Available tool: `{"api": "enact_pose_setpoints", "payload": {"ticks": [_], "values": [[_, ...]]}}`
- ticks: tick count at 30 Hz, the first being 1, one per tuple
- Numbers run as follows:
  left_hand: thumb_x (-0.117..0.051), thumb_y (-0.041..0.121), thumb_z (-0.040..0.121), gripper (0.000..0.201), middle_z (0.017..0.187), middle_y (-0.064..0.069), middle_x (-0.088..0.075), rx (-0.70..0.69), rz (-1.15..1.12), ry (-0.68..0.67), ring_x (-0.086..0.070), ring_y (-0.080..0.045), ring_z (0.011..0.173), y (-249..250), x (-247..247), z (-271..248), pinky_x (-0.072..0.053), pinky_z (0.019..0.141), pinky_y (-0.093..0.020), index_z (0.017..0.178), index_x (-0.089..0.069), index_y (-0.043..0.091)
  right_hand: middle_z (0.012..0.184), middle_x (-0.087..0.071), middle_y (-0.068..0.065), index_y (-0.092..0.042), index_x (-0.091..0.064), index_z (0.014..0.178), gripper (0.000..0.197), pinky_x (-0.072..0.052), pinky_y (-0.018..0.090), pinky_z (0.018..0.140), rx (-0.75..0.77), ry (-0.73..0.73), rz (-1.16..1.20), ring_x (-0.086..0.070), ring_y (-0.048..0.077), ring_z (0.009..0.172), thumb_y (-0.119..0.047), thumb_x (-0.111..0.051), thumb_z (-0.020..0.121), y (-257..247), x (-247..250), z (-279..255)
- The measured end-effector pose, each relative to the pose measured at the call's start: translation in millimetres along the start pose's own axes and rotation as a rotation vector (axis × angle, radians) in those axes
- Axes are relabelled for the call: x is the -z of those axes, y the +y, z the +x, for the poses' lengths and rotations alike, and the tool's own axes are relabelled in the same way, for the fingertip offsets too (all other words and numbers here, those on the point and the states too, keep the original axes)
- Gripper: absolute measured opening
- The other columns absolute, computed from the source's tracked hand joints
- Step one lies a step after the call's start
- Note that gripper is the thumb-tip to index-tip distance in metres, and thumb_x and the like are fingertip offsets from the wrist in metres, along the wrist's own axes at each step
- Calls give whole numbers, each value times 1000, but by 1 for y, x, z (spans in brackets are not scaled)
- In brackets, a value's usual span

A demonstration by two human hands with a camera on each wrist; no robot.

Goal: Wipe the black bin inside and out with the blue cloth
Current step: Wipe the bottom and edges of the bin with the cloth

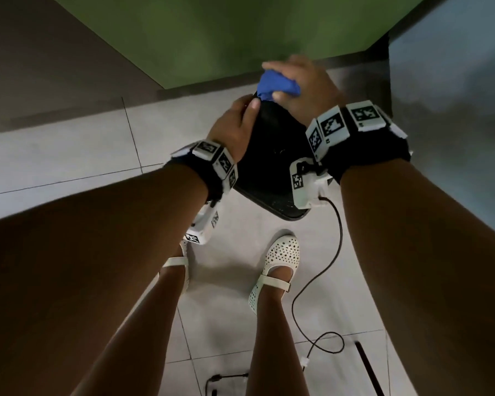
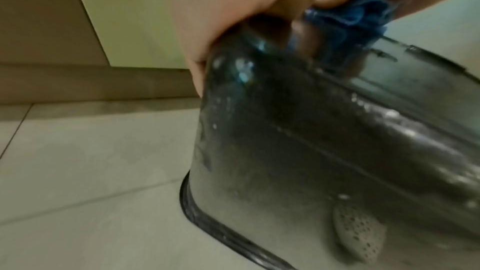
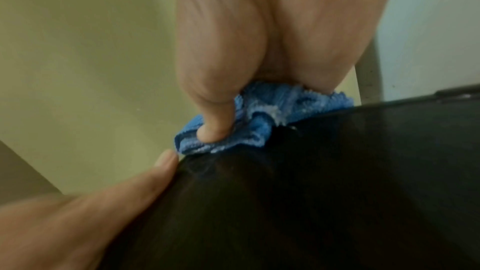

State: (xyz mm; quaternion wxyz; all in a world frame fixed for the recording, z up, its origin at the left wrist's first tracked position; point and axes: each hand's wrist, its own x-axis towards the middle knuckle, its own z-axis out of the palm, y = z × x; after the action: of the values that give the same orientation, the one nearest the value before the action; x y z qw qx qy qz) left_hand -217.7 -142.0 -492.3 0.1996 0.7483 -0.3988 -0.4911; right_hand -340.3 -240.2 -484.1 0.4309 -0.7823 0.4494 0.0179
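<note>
1. Black bin (image 1: 269, 155) flipped upside down and tilted, rim resting on the tiled floor (image 1: 69, 155) just ahead of the white shoes (image 1: 280, 261).
2. Right hand (image 1: 303, 81) bunched around the blue cloth (image 1: 277, 85), thumb digging into it, pressing it on the upturned base edge farthest from the body.
3. Left hand (image 1: 235, 124) steadying the bin, thumb on the base and fingers wrapped over the corner right next to the cloth.
4. Progress guess: outside wiping underway, at the bottom end. Droplets and wet sheen on the side wall in the left wrist view, so probably already gone over there. Inside hidden completely, can't say if done.
5. Likely left: remaining outer walls, rim, maybe the interior.
6. Room: pale floor tiles with thin grout lines, green wall panel (image 1: 240, 32) ahead, darker brownish wall to the left, a black cable (image 1: 337, 238) trailing on the floor.
</note>
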Motion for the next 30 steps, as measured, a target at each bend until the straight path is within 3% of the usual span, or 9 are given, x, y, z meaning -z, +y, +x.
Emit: {"api": "enact_pose_setpoints", "payload": {"ticks": [4,9,11,15,19,22,26,28,30], "values": [[-28,38,99,45,136,-8,-53,-7,-45,35,-47,-23,127,-10,-4,1,-33,105,-25,136,-43,18,135,-53,3,-37,-46,132,67,-38,47,103,-156,89,58,-47,25,125,-63,-40,71,-5,-3,-6],[-30,41,98,46,137,-4,-53,14,-84,46,-46,-19,128,-11,-4,0,-32,107,-23,136,-44,20,138,-47,0,-42,-49,128,42,-36,45,103,-205,282,-163,-42,26,124,-39,-54,86,-7,-12,-27],[-30,43,97,47,137,-2,-53,20,-111,44,-46,-18,128,-11,-5,0,-32,110,-25,136,-45,20,141,-44,2,-39,-53,126,38,-33,43,101,-286,424,-231,-41,29,125,-38,-52,88,5,-19,-57],[-31,43,97,47,139,0,-51,55,-216,13,-44,-16,130,-9,-5,-1,-32,113,-34,137,-44,21,129,-56,17,-23,-67,112,29,-42,54,88,-302,821,-308,-53,43,111,-28,-59,84,34,-48,-121],[-31,38,99,45,141,1,-48,41,-300,-36,-43,-13,130,-8,-4,0,-35,111,-26,138,-42,20,135,-52,14,-27,-62,118,36,-38,55,94,-241,795,-293,-37,33,124,-24,-59,82,16,-82,-138],[-31,34,100,44,140,-1,-48,43,-336,-66,-43,-10,128,-10,-3,2,-37,92,2,139,-40,17,133,-55,7,-31,-61,115,42,-32,49,96,-115,674,-299,-36,26,123,-20,-65,75,-7,-111,-141],[-31,39,98,45,141,2,-48,18,-319,-70,-43,-9,128,-11,-2,2,-34,95,-4,140,-39,23,128,-59,3,-29,-67,109,40,-30,43,96,90,530,-292,-46,25,119,-11,-63,74,-29,-123,-139],[-33,35,99,43,139,1,-49,30,-359,-49,-45,-7,125,-11,-2,1,-37,94,-4,139,-41,21,129,-58,2,-31,-66,110,43,-29,43,96,63,504,-328,-48,27,118,-12,-53,74,-23,-105,-124],[-34,31,100,41,138,0,-49,38,-383,-35,-46,-5,121,-9,-4,-1,-38,87,1,138,-42,20,131,-57,3,-31,-65,112,45,-29,45,98,-81,563,-336,-49,30,119,-13,-53,72,-11,-78,-105]]}}
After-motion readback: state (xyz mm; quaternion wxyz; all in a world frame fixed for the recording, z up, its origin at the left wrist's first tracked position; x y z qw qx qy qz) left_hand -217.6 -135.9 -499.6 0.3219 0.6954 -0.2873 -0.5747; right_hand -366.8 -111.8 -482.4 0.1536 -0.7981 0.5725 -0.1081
